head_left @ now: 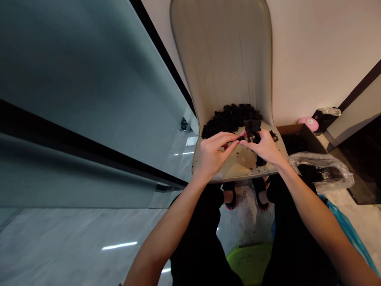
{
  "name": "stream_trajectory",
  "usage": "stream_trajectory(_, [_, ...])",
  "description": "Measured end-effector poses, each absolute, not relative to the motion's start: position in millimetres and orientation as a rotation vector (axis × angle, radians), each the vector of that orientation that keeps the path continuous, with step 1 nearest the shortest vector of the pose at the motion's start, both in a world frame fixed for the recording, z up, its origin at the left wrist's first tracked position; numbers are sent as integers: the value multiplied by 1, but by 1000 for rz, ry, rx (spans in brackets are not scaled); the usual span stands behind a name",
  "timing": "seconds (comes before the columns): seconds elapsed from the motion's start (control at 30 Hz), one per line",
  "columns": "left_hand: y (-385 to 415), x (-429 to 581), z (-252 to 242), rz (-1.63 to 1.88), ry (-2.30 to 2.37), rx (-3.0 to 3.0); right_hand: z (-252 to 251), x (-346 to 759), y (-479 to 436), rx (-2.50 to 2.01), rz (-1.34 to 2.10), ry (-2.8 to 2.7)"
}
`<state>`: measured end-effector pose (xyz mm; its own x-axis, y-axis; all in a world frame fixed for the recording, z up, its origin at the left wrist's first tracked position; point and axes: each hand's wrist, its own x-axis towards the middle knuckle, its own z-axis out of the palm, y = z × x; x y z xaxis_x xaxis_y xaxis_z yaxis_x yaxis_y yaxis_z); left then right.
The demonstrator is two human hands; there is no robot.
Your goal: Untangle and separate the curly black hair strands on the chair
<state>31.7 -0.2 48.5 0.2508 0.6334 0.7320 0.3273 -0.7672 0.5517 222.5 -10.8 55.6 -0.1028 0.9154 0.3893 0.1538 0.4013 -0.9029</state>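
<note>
My right hand [264, 147] pinches a ragged, dark sheet-like scrap [253, 126] that looks like black rubber, above the seat of a beige chair [229, 169]. Close against it, the fingertips of my left hand [216, 149] are closed on a small black piece [241, 138]. The two hands nearly touch at the fingertips. Behind them a heap of small black pieces [232, 117] lies along the back of the seat. Another black scrap [260, 161] rests under my right hand, with crumbs scattered about it. My fingers partly hide the small piece.
Right of the chair stand a cardboard box [312, 137] with dark contents and a clear plastic bag [339, 171] holding black material. A pink round object [309, 124] sits behind. A glass panel [89, 99] with black framing is at left. Something green [250, 262] shows between my legs.
</note>
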Motion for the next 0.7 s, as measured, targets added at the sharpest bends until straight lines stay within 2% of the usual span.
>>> stream_trajectory(0.23, [1,36,45,1586,932,2242,52,224,-8,-991,847,-1551])
stream_trajectory(0.57, [9,31,54,1112,806,2214,48,229,-5,-934,904,-1773])
stream_trajectory(0.7, [8,36,55,1117,824,2270,42,217,-6,-947,983,-1697])
